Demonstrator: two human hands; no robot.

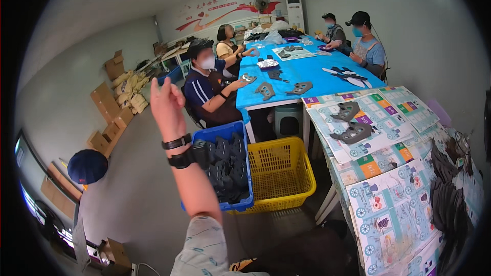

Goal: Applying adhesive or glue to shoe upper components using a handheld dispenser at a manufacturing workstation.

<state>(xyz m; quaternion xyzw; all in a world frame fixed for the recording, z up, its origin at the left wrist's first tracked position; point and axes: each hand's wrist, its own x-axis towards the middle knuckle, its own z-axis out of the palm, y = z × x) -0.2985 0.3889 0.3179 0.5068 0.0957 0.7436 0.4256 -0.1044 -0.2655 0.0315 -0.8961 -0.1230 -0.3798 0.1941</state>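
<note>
Left hand (171,112) raised, two fingers up and slightly parted, others curled; dark parts (231,161) in blue crate (240,206) at hand's five o'clock; yellow basket (302,198) just beside. Right hand out of sight, fingers unreadable.

The yellow basket (279,157) leaves open room; the blue crate (249,186) bars its left.

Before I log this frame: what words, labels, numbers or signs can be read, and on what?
I don't transcribe printed words; here is where they stand.
Back wall: red lettering, small and distant.
Patterned sheets: short words in coloured blocks, partly legible.
Tall white unit: any marking is too small to read.
</note>
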